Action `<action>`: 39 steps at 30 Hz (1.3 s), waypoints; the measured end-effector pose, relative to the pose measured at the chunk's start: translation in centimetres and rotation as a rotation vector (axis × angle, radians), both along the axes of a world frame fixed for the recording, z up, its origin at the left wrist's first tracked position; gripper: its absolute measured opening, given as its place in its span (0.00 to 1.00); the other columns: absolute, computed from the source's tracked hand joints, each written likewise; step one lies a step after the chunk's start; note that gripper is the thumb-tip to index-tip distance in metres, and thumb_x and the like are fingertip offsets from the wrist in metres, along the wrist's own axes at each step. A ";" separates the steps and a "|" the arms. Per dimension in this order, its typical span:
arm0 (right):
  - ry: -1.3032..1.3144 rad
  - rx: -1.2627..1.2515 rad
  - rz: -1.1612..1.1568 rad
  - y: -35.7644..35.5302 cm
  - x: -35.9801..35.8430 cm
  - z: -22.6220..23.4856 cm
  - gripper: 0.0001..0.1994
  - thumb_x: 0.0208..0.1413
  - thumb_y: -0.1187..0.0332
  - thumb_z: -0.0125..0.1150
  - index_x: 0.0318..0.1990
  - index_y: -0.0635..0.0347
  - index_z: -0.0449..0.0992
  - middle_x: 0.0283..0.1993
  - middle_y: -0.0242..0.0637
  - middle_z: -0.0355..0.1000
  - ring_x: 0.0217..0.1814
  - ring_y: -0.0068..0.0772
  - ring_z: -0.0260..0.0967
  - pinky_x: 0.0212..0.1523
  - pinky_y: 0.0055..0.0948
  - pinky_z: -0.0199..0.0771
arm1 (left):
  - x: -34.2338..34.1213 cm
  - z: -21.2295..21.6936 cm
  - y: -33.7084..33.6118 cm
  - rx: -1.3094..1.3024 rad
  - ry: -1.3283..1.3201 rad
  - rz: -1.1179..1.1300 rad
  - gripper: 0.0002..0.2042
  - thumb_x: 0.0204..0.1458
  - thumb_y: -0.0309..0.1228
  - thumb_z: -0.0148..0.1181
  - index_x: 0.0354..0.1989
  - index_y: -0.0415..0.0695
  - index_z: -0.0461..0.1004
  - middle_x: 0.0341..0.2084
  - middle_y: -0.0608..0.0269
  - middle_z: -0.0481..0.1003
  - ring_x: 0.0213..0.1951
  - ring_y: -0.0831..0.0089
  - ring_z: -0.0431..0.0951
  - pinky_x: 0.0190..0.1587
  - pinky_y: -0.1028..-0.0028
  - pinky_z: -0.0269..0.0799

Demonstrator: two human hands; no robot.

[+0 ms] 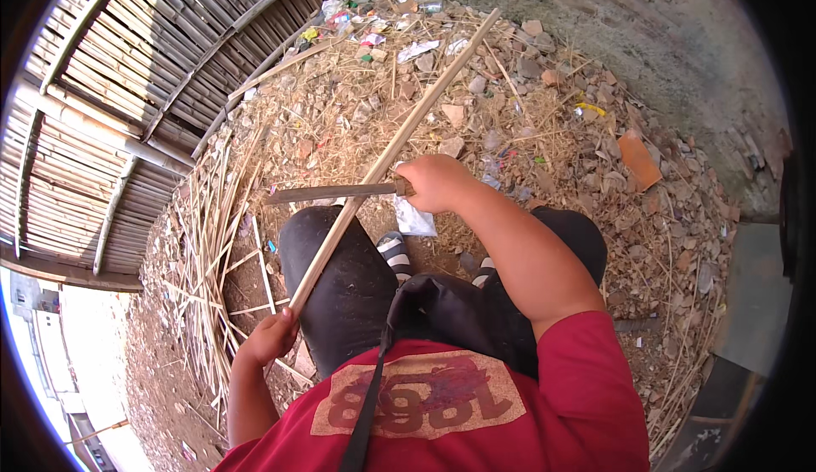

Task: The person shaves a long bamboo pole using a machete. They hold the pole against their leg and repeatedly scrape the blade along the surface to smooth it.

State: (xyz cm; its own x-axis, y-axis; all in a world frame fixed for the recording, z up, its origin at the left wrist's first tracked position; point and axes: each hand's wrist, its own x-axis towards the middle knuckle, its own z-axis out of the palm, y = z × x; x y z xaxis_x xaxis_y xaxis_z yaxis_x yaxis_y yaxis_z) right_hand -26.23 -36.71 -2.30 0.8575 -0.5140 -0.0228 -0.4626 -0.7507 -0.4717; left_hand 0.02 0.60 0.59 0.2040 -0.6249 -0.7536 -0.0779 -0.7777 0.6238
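Observation:
My left hand (274, 336) is closed round the near end of a long pale bamboo strip (408, 125), beside my left knee. The strip slants up and away to the right, across my thigh and out over the rubble. In my right hand (432, 181) is the handle of a long knife (331, 192) with a dull, dark blade. Its blade points left and crosses the strip about midway along; whether the edge touches the wood I cannot tell.
Many split bamboo strips (214, 243) lie heaped on the ground at my left. A bamboo-pole wall (161, 56) stands far left, a brick wall (646, 56) far right. Stones, straw and litter cover the ground, with an orange-brown slab (639, 161) on the right.

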 end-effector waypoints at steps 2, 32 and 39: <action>0.018 -0.020 -0.008 -0.1 -0.1 0.0 0.11 0.44 0.66 0.65 0.38 0.54 0.79 0.36 0.44 0.78 0.43 0.51 0.78 0.44 0.50 0.78 | 0.3 -0.1 -0.5 0.017 -0.049 0.001 0.28 0.68 0.59 0.41 0.26 0.47 0.68 0.15 0.73 0.63 0.16 0.78 0.60 0.21 0.75 0.57; 0.113 0.262 -0.106 -1.3 0.6 1.5 0.14 0.43 0.69 0.62 0.40 0.60 0.80 0.40 0.50 0.78 0.45 0.53 0.77 0.44 0.46 0.77 | -1.9 -1.3 1.1 -0.168 -0.426 -0.076 0.26 0.71 0.49 0.42 0.27 0.40 0.69 0.18 0.63 0.70 0.22 0.71 0.69 0.28 0.67 0.66; 0.258 0.245 -0.006 0.4 0.7 5.1 0.14 0.43 0.71 0.60 0.40 0.58 0.80 0.40 0.50 0.78 0.45 0.53 0.77 0.44 0.47 0.77 | -6.4 -1.1 0.7 -0.174 -0.945 -0.150 0.21 0.67 0.46 0.47 0.33 0.38 0.70 0.22 0.37 0.74 0.30 0.32 0.75 0.32 0.46 0.69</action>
State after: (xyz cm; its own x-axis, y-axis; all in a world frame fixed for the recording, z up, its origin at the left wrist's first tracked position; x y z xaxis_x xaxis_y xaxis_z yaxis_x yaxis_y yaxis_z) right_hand -25.57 -36.28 2.80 0.8045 -0.4713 -0.3614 -0.5938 -0.6270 -0.5042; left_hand -6.42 1.27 -0.47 0.5866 -0.7809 -0.2148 -0.6966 -0.6217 0.3581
